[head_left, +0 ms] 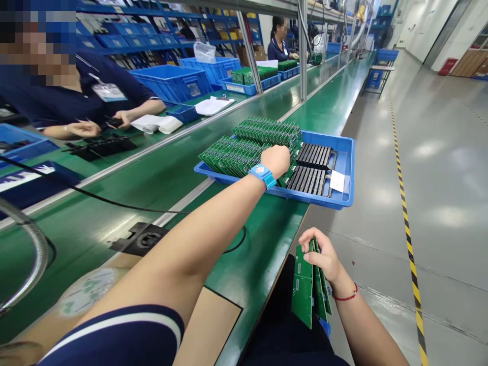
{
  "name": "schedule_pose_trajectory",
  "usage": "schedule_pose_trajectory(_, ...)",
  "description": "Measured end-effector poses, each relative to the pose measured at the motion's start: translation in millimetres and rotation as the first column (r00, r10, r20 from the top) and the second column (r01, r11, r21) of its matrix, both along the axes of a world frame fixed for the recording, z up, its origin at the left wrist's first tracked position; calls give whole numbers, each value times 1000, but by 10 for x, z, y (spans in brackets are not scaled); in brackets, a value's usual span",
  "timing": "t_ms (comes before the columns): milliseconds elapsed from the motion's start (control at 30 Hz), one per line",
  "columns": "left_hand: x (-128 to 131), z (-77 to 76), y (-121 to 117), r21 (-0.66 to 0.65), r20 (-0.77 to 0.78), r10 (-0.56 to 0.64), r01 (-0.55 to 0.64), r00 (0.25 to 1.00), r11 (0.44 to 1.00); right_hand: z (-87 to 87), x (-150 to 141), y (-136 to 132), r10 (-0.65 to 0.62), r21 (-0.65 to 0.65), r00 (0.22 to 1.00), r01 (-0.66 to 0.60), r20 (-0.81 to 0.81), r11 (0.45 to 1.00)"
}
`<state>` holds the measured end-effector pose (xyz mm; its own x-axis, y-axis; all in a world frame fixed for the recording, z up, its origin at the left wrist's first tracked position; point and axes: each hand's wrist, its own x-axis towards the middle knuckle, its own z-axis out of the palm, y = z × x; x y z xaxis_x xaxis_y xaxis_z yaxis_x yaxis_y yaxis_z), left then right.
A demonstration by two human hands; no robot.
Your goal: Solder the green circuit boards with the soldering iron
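A blue tray (348,168) on the green bench holds rows of upright green circuit boards (229,155). My left hand (276,158), with a blue wrist strap, reaches over the tray and is closed at the end of the nearer row. Its fingertips are partly hidden, but a board shows just under them. Off the bench's edge, low on the right, my right hand (318,254) pinches several green circuit boards (303,287) by their upper ends; they hang down and fan slightly apart. Black slotted racks (310,170) fill the tray's right part, with a white paper label (337,181) beside them.
A co-worker (110,96) sits across the bench, handling small black parts. A black fixture (147,238) and a thin black cable (125,206) lie left of my arm. Metal posts (302,51) rise along the bench. Blue bins (171,81) stand behind; floor lies right.
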<state>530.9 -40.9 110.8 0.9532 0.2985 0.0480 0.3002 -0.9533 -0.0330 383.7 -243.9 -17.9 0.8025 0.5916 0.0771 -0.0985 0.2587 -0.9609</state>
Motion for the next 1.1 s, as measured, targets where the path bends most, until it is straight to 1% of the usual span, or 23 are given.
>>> schedule_pose_trajectory(233,-7,-16,-4,11,22,-10,10,1000,1000,7,-11,-8,19,3,1000,-20,13,1000)
schedule_pose_trajectory(433,-11,-23,-20,-6,7,-25,25,1000,1000,72,-5,27,25,36,999,-26,23,999)
schedule_pose_trajectory(533,-62,-12,-57,-14,3,-44,44,999,999,90,-4,40,23,48,999,-25,36,999)
schedule_pose_trajectory(633,-207,60,-128,-10,58,-79,79,995,997,119,0,32,7,64,999,-9,34,998)
schedule_pose_trajectory(733,-440,209,-182,-22,122,-131,134,984,991,257,66,-12,-37,139,999,33,27,990)
schedule_pose_trajectory(833,-673,399,-163,-98,86,-203,212,975,972,539,307,-64,-136,237,989,118,61,964)
schedule_pose_trajectory(900,-779,517,-113,-182,81,-254,265,964,947,761,607,-56,-224,278,968,186,111,942)
schedule_pose_trajectory(967,-832,606,-51,-267,113,-266,287,957,920,958,996,22,-334,305,932,280,142,910)
schedule_pose_trajectory(1033,-841,656,7,-323,138,-242,275,960,906,1102,1413,168,-405,238,898,361,170,902)
schedule_pose_trajectory(1100,-829,664,58,-334,136,-215,249,967,909,1182,1785,355,-408,69,890,402,202,913)
